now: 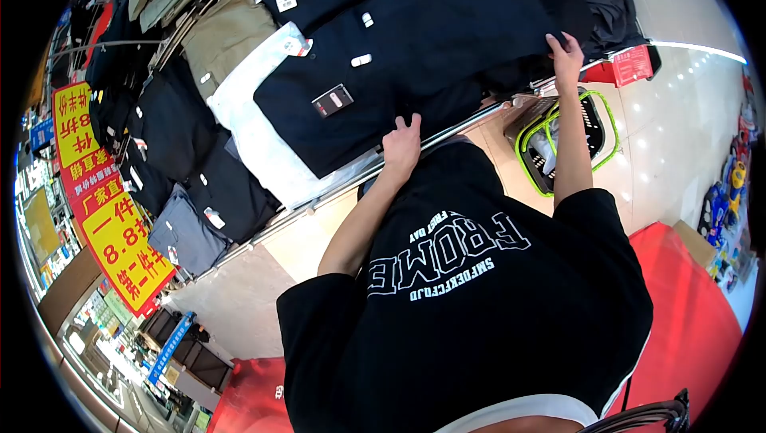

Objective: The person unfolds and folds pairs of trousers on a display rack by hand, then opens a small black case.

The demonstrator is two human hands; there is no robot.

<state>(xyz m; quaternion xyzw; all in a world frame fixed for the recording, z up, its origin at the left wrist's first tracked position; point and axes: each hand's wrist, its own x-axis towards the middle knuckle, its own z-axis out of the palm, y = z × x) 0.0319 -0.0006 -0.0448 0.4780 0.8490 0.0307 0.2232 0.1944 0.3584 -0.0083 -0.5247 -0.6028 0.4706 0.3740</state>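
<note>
A pair of dark navy trousers [447, 42] lies spread lengthwise over the display rack, waist end to the left and legs to the right. A black tag [332, 101] and small white stickers are on it. My left hand [402, 144] is closed on the trousers' near edge, about midway along. Toward the leg end on the right, my right hand [566, 56] grips the fabric between thumb and fingers. Under the waist end lies a white plastic-like sheet or bag [251, 114].
Folded dark trousers [171, 118] and khaki ones [227, 34] fill the rack at left. A metal rail [463, 128] runs along its front. A green-rimmed black basket [592, 126] stands below my right arm. Yellow-and-red sale signs [116, 217] hang at left.
</note>
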